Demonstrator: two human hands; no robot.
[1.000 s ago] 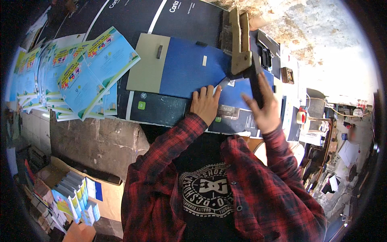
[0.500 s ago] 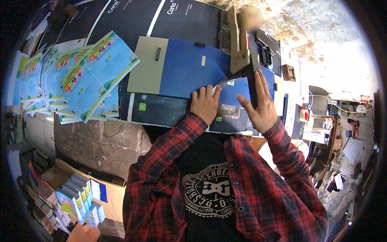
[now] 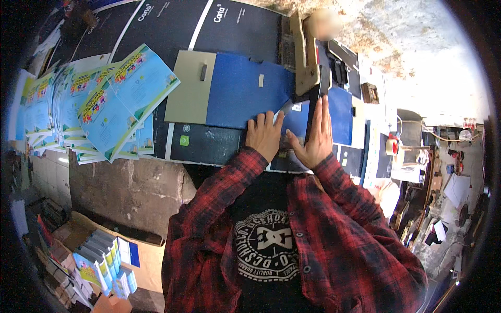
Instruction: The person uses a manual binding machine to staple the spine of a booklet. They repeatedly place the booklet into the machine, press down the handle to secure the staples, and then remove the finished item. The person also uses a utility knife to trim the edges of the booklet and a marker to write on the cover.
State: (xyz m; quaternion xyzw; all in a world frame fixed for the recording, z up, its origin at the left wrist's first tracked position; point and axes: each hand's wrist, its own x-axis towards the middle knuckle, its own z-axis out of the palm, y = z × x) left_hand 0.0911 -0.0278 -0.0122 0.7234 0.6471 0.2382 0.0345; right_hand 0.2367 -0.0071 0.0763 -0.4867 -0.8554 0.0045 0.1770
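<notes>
A blue board (image 3: 237, 88) with a small pale label lies on the dark worktop. On its near edge rests my left hand (image 3: 264, 135), fingers bent slightly and a little apart, the thumb side beside a small white paper piece (image 3: 285, 106). My right hand (image 3: 315, 143) is open, its long fingers stretched out together along a black bar (image 3: 315, 107), thumb apart and pointing toward the left hand. Beyond the fingertips, the bar meets a worn beige arm (image 3: 307, 81) of a bench tool. The bar and hand partly cover a second blue surface (image 3: 342, 117).
Printed light-blue sheets (image 3: 117, 104) fan out in a pile at the left. A grey-green panel (image 3: 190, 86) with a dark handle-like strip adjoins the blue board. Below left, a cardboard box (image 3: 146, 266) stands near several finished-looking booklets (image 3: 96, 255). A tape roll (image 3: 391, 147) sits at the right.
My right hand has moved left, closer to the left hand, and the black bar has swung left with it. The left hand stays in place on the blue board.
</notes>
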